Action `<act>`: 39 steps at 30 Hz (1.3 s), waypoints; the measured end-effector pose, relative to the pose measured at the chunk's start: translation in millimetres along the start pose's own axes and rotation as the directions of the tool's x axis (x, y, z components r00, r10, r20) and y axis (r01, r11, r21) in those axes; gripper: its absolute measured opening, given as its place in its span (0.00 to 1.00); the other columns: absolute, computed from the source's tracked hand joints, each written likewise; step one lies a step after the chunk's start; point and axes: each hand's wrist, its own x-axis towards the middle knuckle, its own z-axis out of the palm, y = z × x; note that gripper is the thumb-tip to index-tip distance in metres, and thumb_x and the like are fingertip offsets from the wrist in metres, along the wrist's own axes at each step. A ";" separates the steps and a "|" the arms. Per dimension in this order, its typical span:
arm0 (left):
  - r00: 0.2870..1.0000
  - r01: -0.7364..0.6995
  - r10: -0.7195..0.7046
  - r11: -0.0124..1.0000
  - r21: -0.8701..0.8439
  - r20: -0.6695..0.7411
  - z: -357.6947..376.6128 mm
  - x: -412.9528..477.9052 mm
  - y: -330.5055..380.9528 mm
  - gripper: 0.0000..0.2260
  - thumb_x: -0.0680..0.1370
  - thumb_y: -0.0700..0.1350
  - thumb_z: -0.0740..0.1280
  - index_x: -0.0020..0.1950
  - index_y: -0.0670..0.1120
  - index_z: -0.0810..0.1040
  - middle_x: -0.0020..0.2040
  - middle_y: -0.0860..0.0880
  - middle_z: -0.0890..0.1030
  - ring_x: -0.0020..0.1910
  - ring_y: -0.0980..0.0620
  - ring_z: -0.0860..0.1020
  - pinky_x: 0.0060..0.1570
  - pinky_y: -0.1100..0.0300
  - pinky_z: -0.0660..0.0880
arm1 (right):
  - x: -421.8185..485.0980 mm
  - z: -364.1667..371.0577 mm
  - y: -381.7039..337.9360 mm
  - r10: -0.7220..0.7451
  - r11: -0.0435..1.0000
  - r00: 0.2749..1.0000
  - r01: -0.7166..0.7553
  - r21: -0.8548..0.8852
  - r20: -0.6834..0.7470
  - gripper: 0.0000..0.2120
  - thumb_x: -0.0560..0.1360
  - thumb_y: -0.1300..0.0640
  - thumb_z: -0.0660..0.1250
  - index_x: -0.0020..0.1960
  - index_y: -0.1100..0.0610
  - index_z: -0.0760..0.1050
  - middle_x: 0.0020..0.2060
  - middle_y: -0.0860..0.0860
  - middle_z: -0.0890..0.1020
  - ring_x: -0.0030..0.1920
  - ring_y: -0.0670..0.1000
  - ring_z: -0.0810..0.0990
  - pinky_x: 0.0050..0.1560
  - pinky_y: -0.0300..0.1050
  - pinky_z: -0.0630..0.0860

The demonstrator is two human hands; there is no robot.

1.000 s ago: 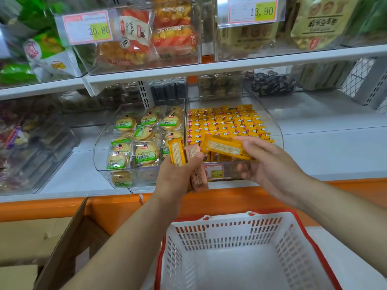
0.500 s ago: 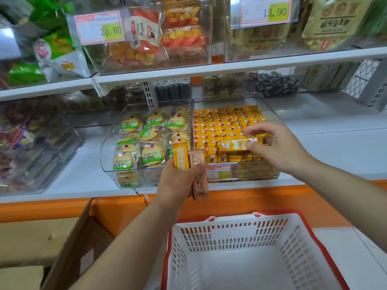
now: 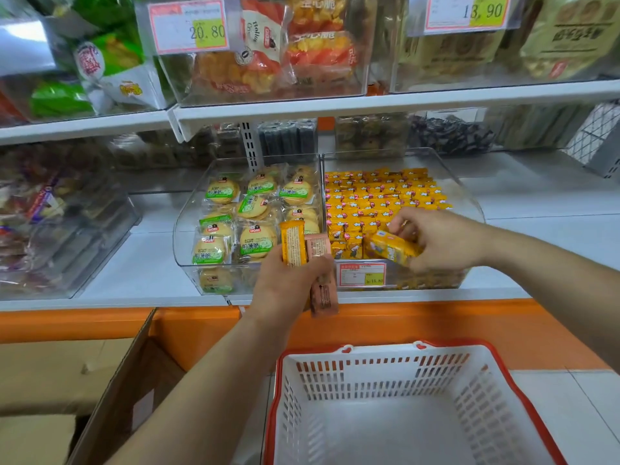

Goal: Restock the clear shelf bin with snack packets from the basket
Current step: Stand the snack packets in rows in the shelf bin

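- A yellow packet point(image 3: 391, 250) is pinched by the right hand point(image 3: 443, 241) over the front of the clear bin point(image 3: 466, 193).
- An orange packet point(image 3: 293, 243) and a pink packet point(image 3: 322, 283) are gripped by the left hand point(image 3: 288, 286), partly hiding the adjoining biscuit bin point(image 3: 183, 236).
- The basket point(image 3: 369, 374) is seen below.

The left price tag point(image 3: 189, 26) up top says 20.80. The right price tag point(image 3: 468, 11) says 13.90. The small tag point(image 3: 362, 274) on the clear shelf bin point(image 3: 432, 280) says 15.80. A red and white bag point(image 3: 260, 31) shows a word starting "Holl".
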 end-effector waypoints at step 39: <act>1.000 0.008 -0.008 0.998 0.064 0.013 4.1 -2.1 -2.5 0.10 0.78 0.44 0.73 0.59 0.50 0.81 0.49 0.45 0.87 0.48 0.45 0.86 0.51 0.41 0.83 | 14.6 22.4 -14.9 -0.253 0.960 0.904 0.192 -0.203 -0.344 0.14 0.76 0.41 0.68 0.52 0.51 0.80 0.46 0.45 0.80 0.46 0.47 0.75 0.43 0.42 0.68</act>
